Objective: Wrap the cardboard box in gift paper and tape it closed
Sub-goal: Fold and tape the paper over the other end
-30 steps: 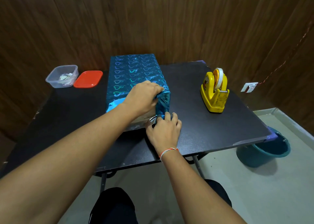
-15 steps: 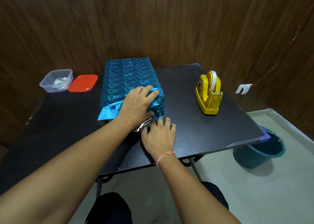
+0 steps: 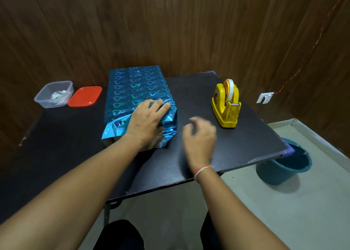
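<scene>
Cardboard box wrapped in shiny blue heart-print gift paper [image 3: 136, 90] lies lengthwise on black square table [image 3: 246, 136], left of centre, near end unfinished, crumpled foil flaps sticking out. Left hand [image 3: 145, 120] lies palm down on near end of box, fingers straight and together, pressing folded paper flat; grips nothing. Right hand [image 3: 200, 136] hovers above table just right of box, motion-blurred, fingers loosely curled, empty, touching nothing. Yellow plastic tape dispenser with white tape roll [image 3: 227, 103] stands upright near table's right edge, apart from right hand. Clear plastic container [image 3: 54, 94] and red lid [image 3: 85, 96] sit side by side at far left. Teal bucket [image 3: 284, 164] on floor, right.
</scene>
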